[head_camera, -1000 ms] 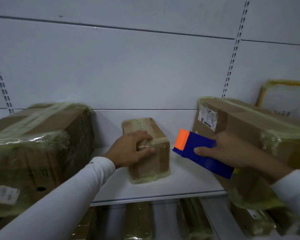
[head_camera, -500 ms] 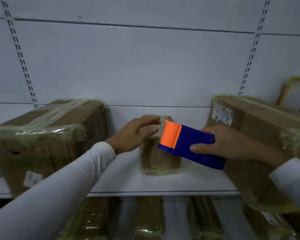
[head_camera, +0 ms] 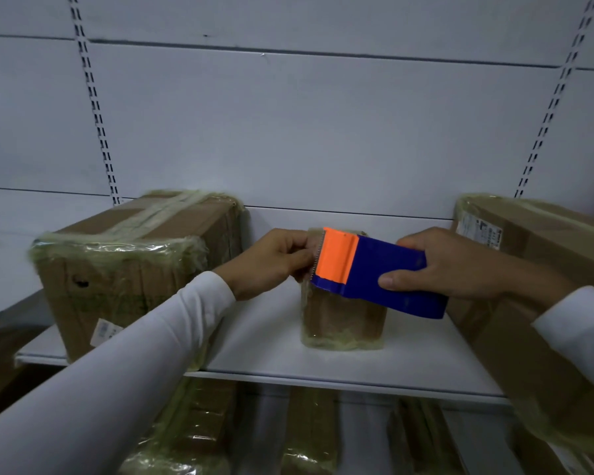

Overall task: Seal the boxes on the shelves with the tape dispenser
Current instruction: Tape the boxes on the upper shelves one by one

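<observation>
Head view: white shelf (head_camera: pixel 323 365), slotted back panel; right hand (head_camera: pixel 460 265) grips tape dispenser (head_camera: pixel 374 272), left hand (head_camera: pixel 271 262) pinches at its teeth

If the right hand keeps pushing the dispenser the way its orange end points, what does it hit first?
Most likely the left hand: its fingers sit right at the toothed orange edge of the dispenser held by the right hand. The small box is behind; depth is unclear.

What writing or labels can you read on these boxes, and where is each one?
No text is legible.
White label on the right box, upper left corner: print too small and blurred.
White sticker low on the left box, front face: blurred.
Tape dispenser and small middle box: no text visible.
</observation>
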A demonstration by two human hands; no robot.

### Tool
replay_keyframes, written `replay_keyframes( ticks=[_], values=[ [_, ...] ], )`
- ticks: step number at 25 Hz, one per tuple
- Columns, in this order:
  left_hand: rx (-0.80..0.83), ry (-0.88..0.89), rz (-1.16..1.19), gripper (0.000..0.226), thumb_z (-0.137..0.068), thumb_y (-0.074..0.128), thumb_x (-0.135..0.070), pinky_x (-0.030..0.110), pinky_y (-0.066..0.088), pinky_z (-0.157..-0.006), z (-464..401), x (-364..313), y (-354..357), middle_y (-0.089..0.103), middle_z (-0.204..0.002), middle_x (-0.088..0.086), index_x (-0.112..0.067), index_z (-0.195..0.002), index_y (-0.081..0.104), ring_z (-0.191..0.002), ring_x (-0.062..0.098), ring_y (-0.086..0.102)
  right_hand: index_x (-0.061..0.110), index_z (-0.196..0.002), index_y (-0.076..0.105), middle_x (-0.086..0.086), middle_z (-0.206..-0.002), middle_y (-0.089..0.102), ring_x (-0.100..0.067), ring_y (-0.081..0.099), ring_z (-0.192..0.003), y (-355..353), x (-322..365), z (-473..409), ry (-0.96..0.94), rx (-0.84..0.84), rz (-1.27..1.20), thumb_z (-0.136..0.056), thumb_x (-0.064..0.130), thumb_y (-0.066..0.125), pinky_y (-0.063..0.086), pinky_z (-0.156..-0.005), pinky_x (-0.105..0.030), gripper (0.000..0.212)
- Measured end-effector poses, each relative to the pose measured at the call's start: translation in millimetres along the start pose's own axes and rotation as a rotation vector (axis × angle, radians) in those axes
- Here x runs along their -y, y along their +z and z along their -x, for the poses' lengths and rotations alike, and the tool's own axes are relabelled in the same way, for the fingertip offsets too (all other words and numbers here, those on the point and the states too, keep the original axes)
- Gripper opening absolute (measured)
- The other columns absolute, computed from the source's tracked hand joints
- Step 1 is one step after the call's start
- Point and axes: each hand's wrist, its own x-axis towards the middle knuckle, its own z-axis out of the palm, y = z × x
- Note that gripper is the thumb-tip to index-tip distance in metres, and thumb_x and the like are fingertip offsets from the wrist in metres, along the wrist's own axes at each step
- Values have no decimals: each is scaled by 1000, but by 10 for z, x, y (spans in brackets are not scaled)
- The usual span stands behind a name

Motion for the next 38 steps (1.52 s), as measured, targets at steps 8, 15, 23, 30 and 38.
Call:
replay_keyframes(
  ticks=[8, 15, 23, 30, 38],
  values=[
    [-29, -43, -30, 19, -98, 48, -8, 29, 53, -74, 114, 253, -17, 70, -101, 1, -6, -113, 58, -92, 14, 66, 27, -91, 65, 6, -82, 73, -5, 70, -75, 33, -193, 45, 14, 77, 43, -68, 57, 64, 57, -62, -20, 37],
    [149, -1, -38, 31, -95, 45, -15, 53, 51, -89, 77, 249, 59, 68, -107, 15, -14, -121, 62, -95, 27, 63, 33, -94, 62, 15, -85, 72, -4, 70, -78, 138, -170, 20, -58, 148, -7, -75, 50, 65, 56, -63, -18, 26],
    [194, -22, -81, 27, -96, 44, 2, 29, 51, -76, 102, 236, 97, 66, -82, 0, -13, -93, 66, -75, 11, 60, 33, -99, 61, 8, -90, 72, -6, 70, -81, 179, -171, -10, -36, 204, 12, -75, 53, 64, 60, -70, -26, 31],
    [-139, -40, -337, 16, -96, 52, -13, 22, 46, -62, 157, 342, -225, 57, -69, -3, -12, -84, 62, -61, 5, 52, 20, -92, 64, 0, -81, 73, -9, 69, -68, -164, -200, 76, 107, 270, 142, -75, 55, 62, 52, -59, -19, 39],
    [-173, -213, -469, 15, -95, 54, -16, 23, 44, -60, -16, 447, -99, 60, -71, -6, -13, -85, 64, -59, 5, 52, 10, -84, 69, -3, -68, 72, -9, 63, -54, -400, -296, -16, 246, 289, 98, -80, 52, 63, 43, -51, -17, 43]
  ],
)
